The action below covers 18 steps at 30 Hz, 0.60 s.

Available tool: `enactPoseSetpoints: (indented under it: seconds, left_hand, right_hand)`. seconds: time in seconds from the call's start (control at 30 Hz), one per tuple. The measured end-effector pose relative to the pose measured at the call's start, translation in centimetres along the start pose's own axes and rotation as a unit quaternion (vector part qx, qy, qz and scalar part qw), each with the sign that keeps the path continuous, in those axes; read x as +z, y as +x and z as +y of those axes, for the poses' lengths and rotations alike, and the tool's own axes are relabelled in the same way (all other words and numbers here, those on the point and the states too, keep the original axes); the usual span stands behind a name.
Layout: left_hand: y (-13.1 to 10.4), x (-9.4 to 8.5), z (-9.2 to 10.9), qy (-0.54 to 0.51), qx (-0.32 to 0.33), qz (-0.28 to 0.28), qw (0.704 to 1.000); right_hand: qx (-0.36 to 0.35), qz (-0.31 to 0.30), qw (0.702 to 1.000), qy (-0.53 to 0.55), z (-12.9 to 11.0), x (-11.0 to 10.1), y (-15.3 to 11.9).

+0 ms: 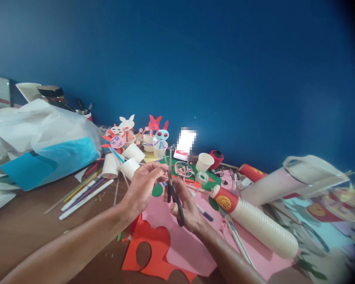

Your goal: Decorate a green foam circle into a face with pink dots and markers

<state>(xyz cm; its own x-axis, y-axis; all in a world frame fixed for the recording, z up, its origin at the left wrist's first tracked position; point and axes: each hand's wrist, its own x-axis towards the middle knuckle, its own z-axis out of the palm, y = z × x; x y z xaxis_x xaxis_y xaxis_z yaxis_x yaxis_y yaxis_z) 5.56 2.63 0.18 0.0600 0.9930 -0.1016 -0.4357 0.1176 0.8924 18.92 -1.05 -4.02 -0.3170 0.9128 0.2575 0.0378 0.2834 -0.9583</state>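
Observation:
My right hand (183,203) is closed around the black handles of a pair of scissors (177,201), whose blades point up and away from me. Just left of the blades, my left hand (146,183) is closed in a pinch; the small piece between its fingertips is too tiny to make out. Both hands are over a pink sheet (186,244). An orange-red sheet (154,238) with rounded cut-outs lies on the near side of it. Past my hands, paper cups (160,150) hold cut-paper faces with long ears.
A long stack of paper cups (263,225) lies at the right. Pens (85,199) rest on the brown table (32,232) at the left, near a plastic bag (47,122). A blurred bright phone (185,142) stands near the blue wall; a tape roll (202,177) is in front.

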Motion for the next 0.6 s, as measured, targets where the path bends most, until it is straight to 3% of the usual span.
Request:
enactPoseSetpoints:
  seconds: [0.4,0.6]
  left_hand:
    - [-0.1,0.29,0.03,-0.007,-0.012,0.012,1.0]
    - [-0.39,0.31,-0.41,-0.058,-0.036,0.006,0.998]
  right_hand:
    - [0.001,0.014,1.0,0.007,0.34,0.17,-0.12]
    - [0.004,0.025,1.0,0.009,0.55,0.49,-0.18]
